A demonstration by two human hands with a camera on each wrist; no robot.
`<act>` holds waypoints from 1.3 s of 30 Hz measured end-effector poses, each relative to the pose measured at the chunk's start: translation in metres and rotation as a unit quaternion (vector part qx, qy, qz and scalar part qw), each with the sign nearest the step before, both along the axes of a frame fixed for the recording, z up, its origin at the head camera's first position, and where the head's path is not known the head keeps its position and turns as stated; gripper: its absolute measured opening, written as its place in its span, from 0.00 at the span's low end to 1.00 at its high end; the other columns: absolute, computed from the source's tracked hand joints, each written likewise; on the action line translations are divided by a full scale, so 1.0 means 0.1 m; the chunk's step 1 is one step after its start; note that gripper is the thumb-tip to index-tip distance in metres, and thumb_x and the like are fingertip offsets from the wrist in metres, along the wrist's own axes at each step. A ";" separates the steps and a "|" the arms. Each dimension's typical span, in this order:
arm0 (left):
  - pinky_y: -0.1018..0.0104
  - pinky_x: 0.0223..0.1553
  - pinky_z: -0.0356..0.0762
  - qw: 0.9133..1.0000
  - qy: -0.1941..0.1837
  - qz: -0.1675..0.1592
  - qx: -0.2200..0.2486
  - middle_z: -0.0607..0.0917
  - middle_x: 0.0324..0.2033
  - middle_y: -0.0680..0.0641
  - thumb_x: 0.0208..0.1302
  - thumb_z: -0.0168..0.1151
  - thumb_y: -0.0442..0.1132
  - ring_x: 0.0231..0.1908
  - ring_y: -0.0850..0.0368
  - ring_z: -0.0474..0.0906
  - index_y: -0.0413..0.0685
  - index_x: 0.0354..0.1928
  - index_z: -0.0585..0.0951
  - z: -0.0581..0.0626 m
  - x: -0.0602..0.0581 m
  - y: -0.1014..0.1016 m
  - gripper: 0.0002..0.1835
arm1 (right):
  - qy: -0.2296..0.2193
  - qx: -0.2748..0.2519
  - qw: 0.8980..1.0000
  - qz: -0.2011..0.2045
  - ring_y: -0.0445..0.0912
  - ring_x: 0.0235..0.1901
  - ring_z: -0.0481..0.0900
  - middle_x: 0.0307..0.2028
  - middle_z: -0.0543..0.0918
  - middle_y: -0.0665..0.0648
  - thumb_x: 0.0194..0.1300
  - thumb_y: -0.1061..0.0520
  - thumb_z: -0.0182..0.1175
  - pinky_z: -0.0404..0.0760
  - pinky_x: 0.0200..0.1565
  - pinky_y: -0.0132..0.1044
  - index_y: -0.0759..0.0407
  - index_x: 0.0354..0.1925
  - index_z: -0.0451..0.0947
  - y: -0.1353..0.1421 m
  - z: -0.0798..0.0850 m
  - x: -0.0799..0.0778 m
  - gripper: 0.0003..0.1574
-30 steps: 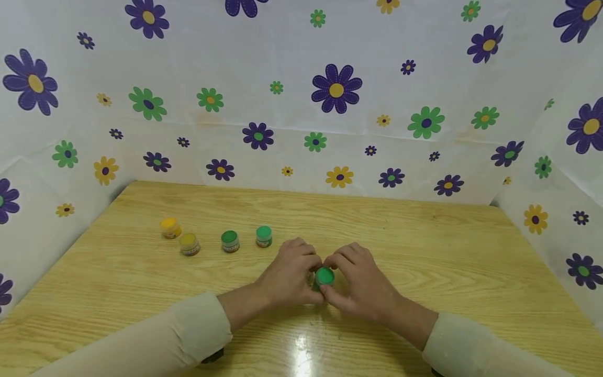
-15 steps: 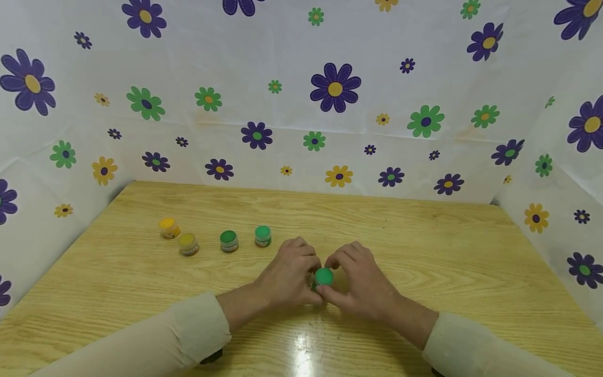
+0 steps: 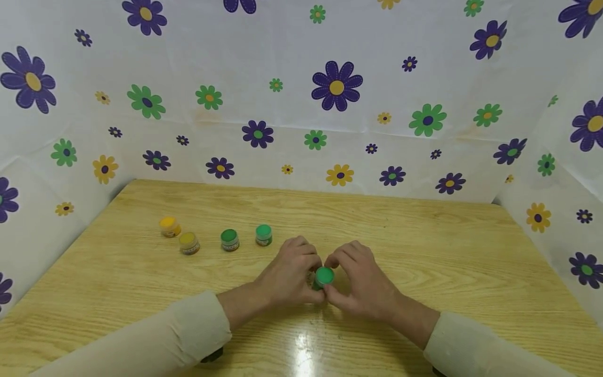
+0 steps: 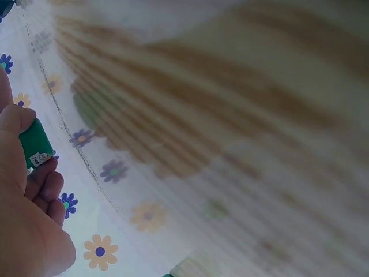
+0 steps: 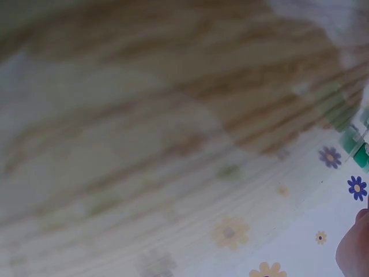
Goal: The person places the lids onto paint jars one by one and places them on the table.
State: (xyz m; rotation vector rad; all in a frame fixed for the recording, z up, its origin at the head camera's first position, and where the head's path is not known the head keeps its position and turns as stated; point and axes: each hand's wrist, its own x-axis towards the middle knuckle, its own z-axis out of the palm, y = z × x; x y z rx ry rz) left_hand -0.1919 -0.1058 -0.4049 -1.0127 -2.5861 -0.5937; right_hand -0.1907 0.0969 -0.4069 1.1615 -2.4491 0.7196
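Observation:
A small paint jar with a bright green lid stands at the middle front of the table, between both hands. My left hand grips it from the left, fingers curled behind and thumb in front. My right hand holds it from the right, its thumb at the front edge of the lid and its index finger curled near the back. In the left wrist view, the green jar with a white label shows between thumb and fingers. Only a bit of the right hand shows in the right wrist view.
Left of the hands stand several similar jars: an orange one, a mustard one, a dark green one and a lighter green one. A flowered cloth rises behind and beside the wooden table.
The right thumb and index finger shift slightly about the lid. The jar and left hand stay in place; the head view drifts a little.

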 end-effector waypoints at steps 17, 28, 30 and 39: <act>0.59 0.52 0.72 1.000 -0.011 -0.005 -0.009 0.82 0.27 0.58 0.39 0.78 0.50 0.38 0.62 0.70 0.51 0.28 0.84 0.01 0.00 0.00 0.16 | -0.053 -0.027 0.998 -0.018 0.46 0.42 0.72 0.38 0.78 0.47 0.55 0.47 0.70 0.71 0.50 0.45 0.52 0.42 0.77 0.02 0.01 0.02 0.20; 0.60 0.49 0.72 1.000 0.017 -0.014 0.006 0.83 0.26 0.57 0.41 0.77 0.51 0.36 0.62 0.70 0.51 0.28 0.85 -0.01 -0.01 0.00 0.15 | -0.038 -0.051 0.998 0.024 0.40 0.43 0.72 0.37 0.79 0.44 0.51 0.55 0.68 0.71 0.49 0.42 0.52 0.40 0.78 0.02 -0.01 -0.02 0.16; 0.60 0.50 0.72 1.000 0.015 -0.015 0.007 0.83 0.26 0.57 0.41 0.77 0.51 0.36 0.61 0.70 0.51 0.27 0.84 -0.01 -0.01 0.00 0.15 | -0.039 -0.048 0.998 0.019 0.40 0.43 0.71 0.37 0.78 0.44 0.51 0.54 0.69 0.71 0.48 0.42 0.52 0.39 0.78 0.01 -0.01 -0.02 0.16; 0.59 0.52 0.72 1.000 0.005 -0.009 -0.001 0.82 0.26 0.57 0.38 0.79 0.49 0.37 0.61 0.70 0.51 0.26 0.83 0.00 0.00 0.01 0.16 | -0.083 -0.029 0.996 -0.030 0.45 0.41 0.72 0.35 0.77 0.48 0.53 0.49 0.73 0.71 0.48 0.41 0.51 0.37 0.75 0.00 0.02 0.04 0.18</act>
